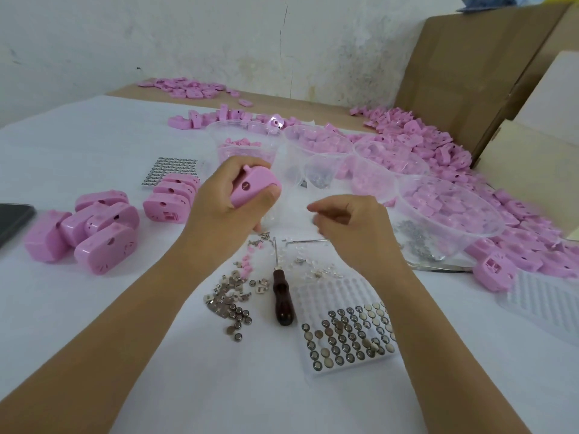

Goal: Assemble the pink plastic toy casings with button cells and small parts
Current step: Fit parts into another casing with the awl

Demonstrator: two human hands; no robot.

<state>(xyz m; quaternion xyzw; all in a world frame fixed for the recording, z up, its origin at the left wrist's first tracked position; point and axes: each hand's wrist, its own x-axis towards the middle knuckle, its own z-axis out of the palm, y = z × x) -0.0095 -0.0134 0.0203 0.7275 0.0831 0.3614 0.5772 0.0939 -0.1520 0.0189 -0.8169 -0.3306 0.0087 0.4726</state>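
Observation:
My left hand grips a pink toy casing above the white table, thumb and fingers wrapped round it. My right hand hovers just to the right with its fingers curled; whether they pinch a small part is hidden. Below lie a tray of button cells, loose button cells, small metal contacts and a dark-handled screwdriver.
Assembled pink casings lie at the left beside a dark phone. Clear tubs of pink parts stand behind my hands. A large heap of casings runs along the right by cardboard boxes.

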